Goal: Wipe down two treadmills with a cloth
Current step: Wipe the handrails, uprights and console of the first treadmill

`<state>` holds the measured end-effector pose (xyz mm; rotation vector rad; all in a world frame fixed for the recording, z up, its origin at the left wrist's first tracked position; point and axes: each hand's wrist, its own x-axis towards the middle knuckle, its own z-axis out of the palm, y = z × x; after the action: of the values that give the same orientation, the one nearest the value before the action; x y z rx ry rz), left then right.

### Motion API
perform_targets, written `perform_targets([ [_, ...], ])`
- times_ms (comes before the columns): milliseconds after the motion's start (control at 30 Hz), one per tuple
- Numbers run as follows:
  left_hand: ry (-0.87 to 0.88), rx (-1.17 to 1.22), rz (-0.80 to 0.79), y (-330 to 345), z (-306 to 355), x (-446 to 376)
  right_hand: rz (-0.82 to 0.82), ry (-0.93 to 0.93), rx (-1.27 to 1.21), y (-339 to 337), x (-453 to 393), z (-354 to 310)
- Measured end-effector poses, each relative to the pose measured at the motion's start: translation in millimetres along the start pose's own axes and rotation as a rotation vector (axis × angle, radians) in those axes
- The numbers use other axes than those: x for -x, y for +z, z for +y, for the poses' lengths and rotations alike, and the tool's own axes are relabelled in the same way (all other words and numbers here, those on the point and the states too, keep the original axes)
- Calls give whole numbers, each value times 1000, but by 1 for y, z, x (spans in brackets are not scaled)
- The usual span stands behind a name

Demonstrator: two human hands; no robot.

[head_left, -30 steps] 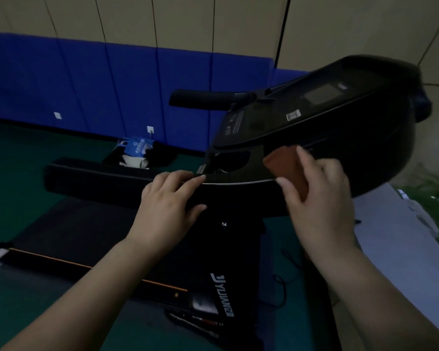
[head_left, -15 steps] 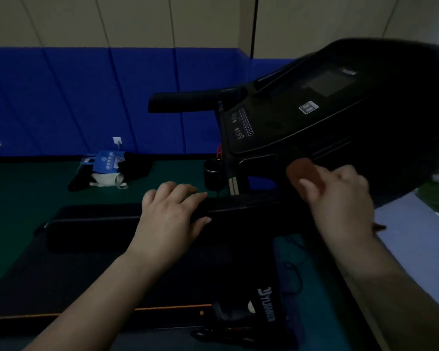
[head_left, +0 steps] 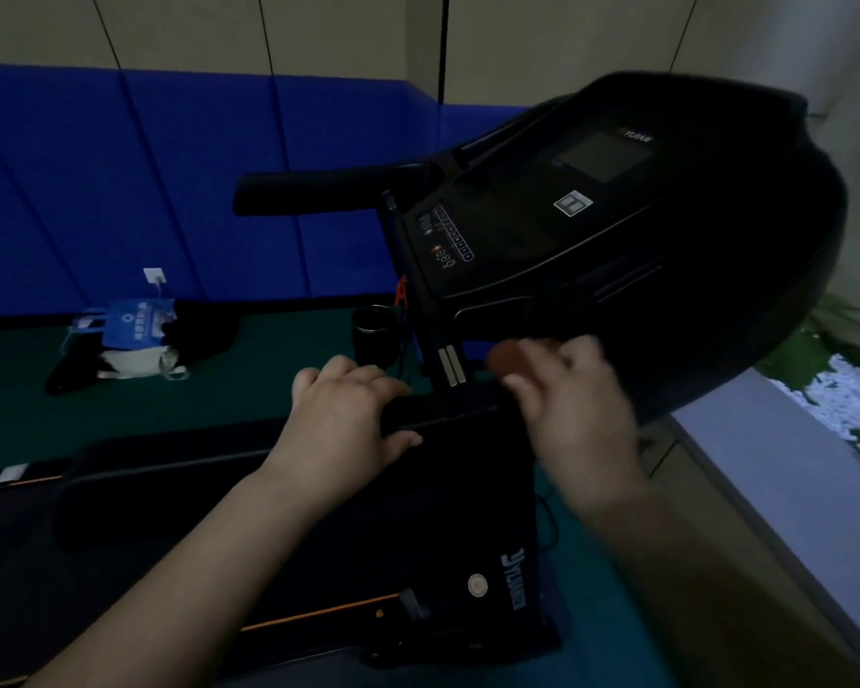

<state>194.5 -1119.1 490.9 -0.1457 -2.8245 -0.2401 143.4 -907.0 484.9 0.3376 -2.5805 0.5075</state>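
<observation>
The treadmill [head_left: 641,250] stands in dim light against a blue padded wall [head_left: 170,181], its black console tilted toward the camera with the display panel and a row of control markings visible. The left hand [head_left: 348,419] rests on the near padded handrail [head_left: 249,469], fingers curled over its top and thumb underneath; its grip is closed around the rail. The right hand [head_left: 572,409] is motion-blurred at the lower front edge of the console, its grip holding the brown cloth [head_left: 510,357], which protrudes past the fingertips and lies against or just beside the console edge; contact cannot be confirmed. A dark cup [head_left: 374,335] sits beside the console's left side. On the green floor [head_left: 21,389] near the wall lie a blue-and-white bag [head_left: 130,325] and dark items.
</observation>
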Motion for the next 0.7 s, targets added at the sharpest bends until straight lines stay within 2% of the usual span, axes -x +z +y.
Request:
perform_targets([
  [67,-5,0,5,0,1,0,-31,-120,-41,10,13,-27],
  [133,-5,11,21,0,1,0,-5,-165,-8,8,8,-23],
  [233,2,24,25,1,0,0,43,-36,89,-2,-15,19],
  [300,-3,37,32,2,-1,0,94,36,69,-6,-18,30],
  [467,18,6,12,-3,-1,-1,-22,-133,-69,13,14,-28],
  [533,42,-4,-12,-6,-5,-2,-5,-163,-19,12,11,-28],
  [700,78,-5,-38,-18,-26,0,87,111,51,0,-8,9],
])
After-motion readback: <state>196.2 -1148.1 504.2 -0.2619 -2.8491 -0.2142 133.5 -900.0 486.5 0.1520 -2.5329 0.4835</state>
